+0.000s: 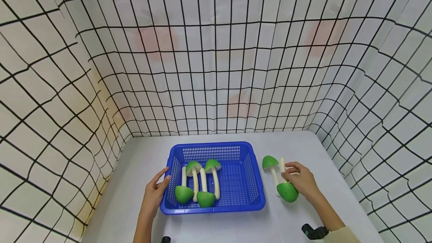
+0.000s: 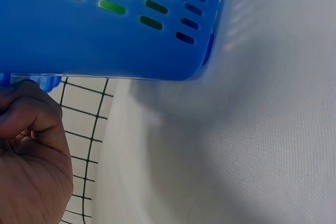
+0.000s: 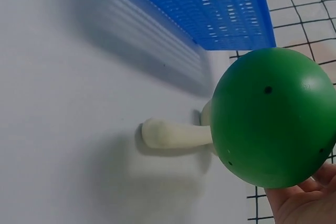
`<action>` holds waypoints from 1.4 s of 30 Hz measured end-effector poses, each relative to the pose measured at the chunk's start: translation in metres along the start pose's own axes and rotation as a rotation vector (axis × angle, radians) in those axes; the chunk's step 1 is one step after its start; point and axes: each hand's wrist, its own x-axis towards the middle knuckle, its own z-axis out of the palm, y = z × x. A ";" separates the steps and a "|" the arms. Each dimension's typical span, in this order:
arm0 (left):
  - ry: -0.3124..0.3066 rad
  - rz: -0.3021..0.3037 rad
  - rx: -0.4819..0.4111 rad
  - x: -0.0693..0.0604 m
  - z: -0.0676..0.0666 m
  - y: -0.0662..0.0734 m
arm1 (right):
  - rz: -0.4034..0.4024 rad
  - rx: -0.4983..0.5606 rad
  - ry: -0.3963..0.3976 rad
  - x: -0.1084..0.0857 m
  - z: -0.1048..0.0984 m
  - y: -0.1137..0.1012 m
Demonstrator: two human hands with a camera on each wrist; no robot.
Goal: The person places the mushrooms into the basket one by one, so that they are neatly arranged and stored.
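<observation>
A blue plastic basket (image 1: 236, 183) stands on the white table, holding several toy mushrooms with green caps and pale stems (image 1: 206, 199), laid side by side in its left half. My left hand (image 1: 155, 192) grips the basket's left rim; in the left wrist view its fingers curl at the rim, partly cut off by the frame. To the right of the basket, my right hand (image 1: 302, 181) pinches the stem of a green-capped toy mushroom (image 1: 288, 192), cap toward me. Another toy mushroom (image 1: 270, 162) lies just left of it. The cap hides most of the stem in the right wrist view.
White walls with a black grid (image 1: 216, 51) enclose the table (image 1: 135, 160) at the back and both sides. A black device part (image 1: 314, 231) shows by the right wrist, and another black piece (image 1: 166, 239) by the left forearm.
</observation>
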 end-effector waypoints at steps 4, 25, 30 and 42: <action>0.000 0.002 0.004 -0.001 0.000 0.000 | 0.006 0.040 -0.005 -0.001 0.001 -0.006; -0.003 0.018 -0.016 -0.001 0.000 0.001 | -0.038 0.178 -0.017 0.002 0.006 -0.043; -0.005 0.028 -0.023 0.000 -0.001 0.002 | -0.058 0.243 -0.035 0.003 0.011 -0.055; -0.005 0.016 0.002 -0.001 0.000 0.005 | -0.064 0.297 -0.054 0.005 0.018 -0.070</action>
